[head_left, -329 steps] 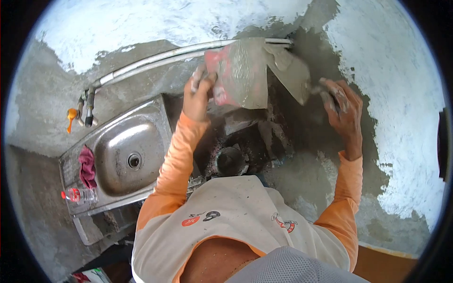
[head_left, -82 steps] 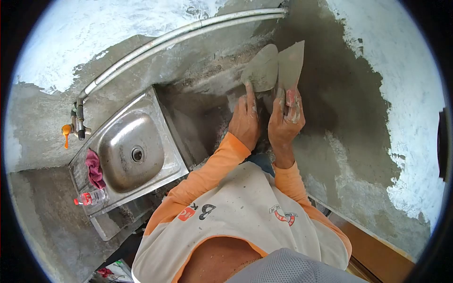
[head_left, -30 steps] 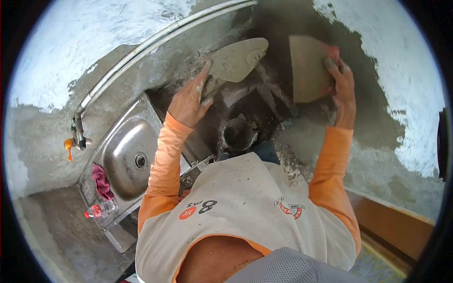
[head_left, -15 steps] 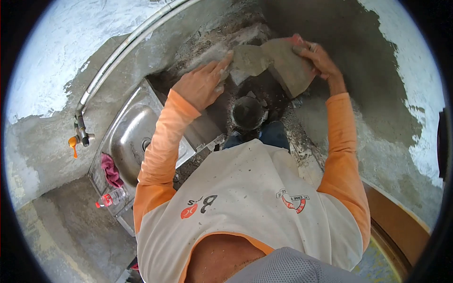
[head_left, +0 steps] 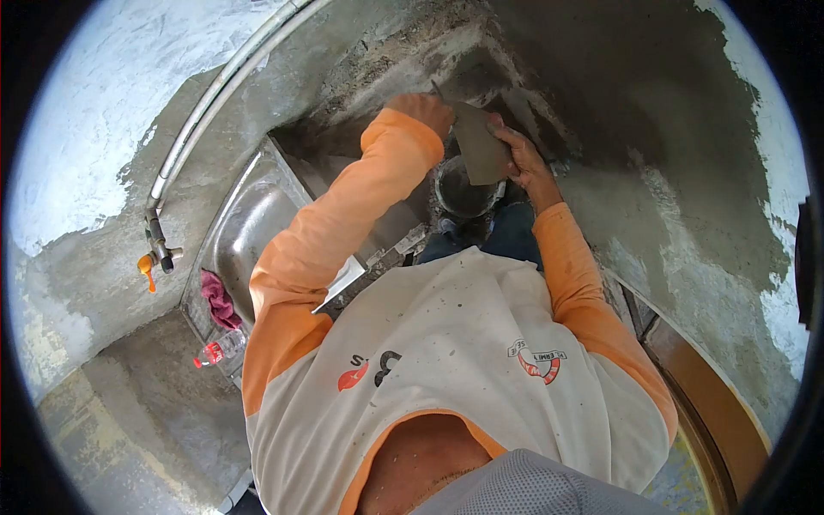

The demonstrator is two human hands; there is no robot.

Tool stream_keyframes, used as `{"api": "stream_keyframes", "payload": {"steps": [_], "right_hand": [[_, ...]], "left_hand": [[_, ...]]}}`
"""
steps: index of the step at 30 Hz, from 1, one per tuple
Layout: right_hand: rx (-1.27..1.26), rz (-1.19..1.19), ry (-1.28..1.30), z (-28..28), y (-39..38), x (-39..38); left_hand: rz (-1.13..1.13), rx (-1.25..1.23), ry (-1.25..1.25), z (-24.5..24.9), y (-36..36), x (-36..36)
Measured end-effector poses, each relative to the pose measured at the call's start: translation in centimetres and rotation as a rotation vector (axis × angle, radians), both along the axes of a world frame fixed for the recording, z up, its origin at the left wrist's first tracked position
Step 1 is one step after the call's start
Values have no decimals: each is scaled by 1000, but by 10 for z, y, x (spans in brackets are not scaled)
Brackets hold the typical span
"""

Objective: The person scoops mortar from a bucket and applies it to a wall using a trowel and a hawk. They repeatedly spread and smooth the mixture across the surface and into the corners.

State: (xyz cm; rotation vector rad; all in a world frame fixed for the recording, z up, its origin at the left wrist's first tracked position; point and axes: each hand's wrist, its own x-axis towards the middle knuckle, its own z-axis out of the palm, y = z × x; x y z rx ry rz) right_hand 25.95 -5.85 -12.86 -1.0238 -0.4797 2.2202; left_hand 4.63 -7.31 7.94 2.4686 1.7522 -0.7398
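Observation:
Both my hands are close together above the dark bucket (head_left: 463, 190), which stands between my legs. My right hand (head_left: 525, 159) grips the right edge of a grey flat plate (head_left: 481, 144) that looks coated with mortar; its exact kind is not clear. My left hand (head_left: 422, 112) is closed at the plate's upper left edge. A thin dark tip sticks up beside its fingers, but what they hold is mostly hidden. The plate hangs tilted over the bucket and covers part of its opening.
To the left is a metal sink (head_left: 249, 232) with a dark red cloth (head_left: 220, 299) and a plastic bottle (head_left: 221, 348) on its edge. A tap with an orange handle (head_left: 147, 273) and pipes (head_left: 215, 99) run along the wall. The right wall (head_left: 652, 112) has fresh-looking grey plaster.
Both hands have come closer together and nearer the bucket. My right hand has moved left and down with the plate; my left hand has moved right and closed. The view has shifted slightly.

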Motion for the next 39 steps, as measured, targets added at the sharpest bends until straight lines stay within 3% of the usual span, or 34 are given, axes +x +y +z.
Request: {"api": "stream_keyframes", "payload": {"steps": [4, 10, 14, 19, 23, 24, 26, 32, 35, 39], "right_hand": [[-108, -102, 136, -10, -5, -10], [-200, -105, 286, 1, -4, -21], [-17, -323, 184, 40, 23, -31], [224, -516, 194, 32, 111, -55], [308, -683, 93, 25, 186, -90], [306, -684, 92, 16, 210, -100], [159, -688, -169, -7, 252, -119], [97, -676, -400, 39, 295, -145], [149, -575, -204, 49, 297, -136], [107, -531, -149, 45, 312, -133]], "left_hand": [[-91, 60, 29, -15, 11, -6], [106, 5, -57, -2, 24, -17], [227, 161, -183, -34, 9, -74], [388, -80, -168, -36, -34, -95], [494, -187, -214, -78, -80, -112], [537, -200, -234, -90, -92, -117], [550, -207, -267, -116, -114, -130], [633, -190, -366, -144, -165, -152], [708, -219, -371, -141, -168, -158], [801, -282, -361, -135, -167, -159]]}}
